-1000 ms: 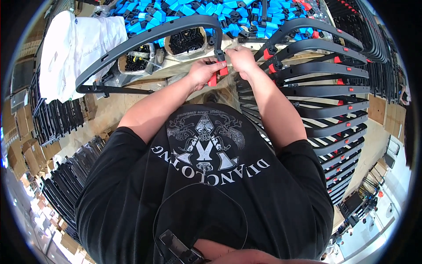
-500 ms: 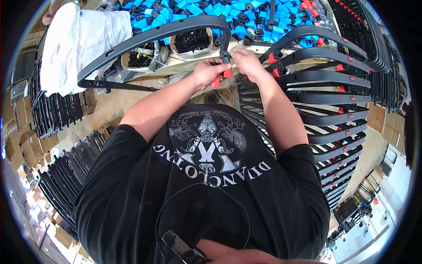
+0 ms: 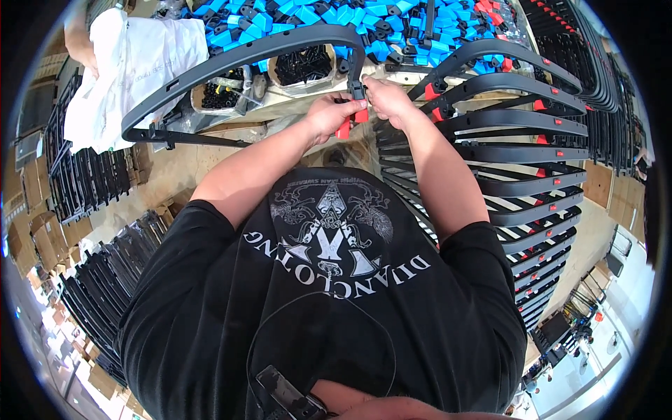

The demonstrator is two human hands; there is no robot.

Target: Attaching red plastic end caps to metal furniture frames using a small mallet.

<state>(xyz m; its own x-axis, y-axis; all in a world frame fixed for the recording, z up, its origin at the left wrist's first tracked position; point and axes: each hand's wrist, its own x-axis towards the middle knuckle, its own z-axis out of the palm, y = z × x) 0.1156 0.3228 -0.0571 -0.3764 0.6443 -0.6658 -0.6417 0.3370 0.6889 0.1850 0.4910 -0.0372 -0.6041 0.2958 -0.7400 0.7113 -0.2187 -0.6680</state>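
A curved black frame (image 3: 245, 47) arches from the left over to its end in front of me. Around that end my left hand (image 3: 330, 117) is closed, its thumb across the front beside a red plastic clip (image 3: 360, 116). A second red piece (image 3: 343, 129) hangs just under those fingers. My right hand (image 3: 387, 100) comes from the other side, fingers bent and pressed against the frame's end just above the red clip. Its fingertips are partly hidden, so anything small between them cannot be made out.
Blue and black plastic parts (image 3: 308, 15) heap on the bench at the back. Bins of small black parts (image 3: 302, 66) stand before them. Finished-looking curved frames (image 3: 521, 152) stack at my right. A white bag (image 3: 133, 70) lies left, another person's hand (image 3: 82, 50) on it.
My right hand has shifted slightly left and down, closer against the frame's end. The other person's hand has come further into view onto the white bag. My left hand keeps its hold.
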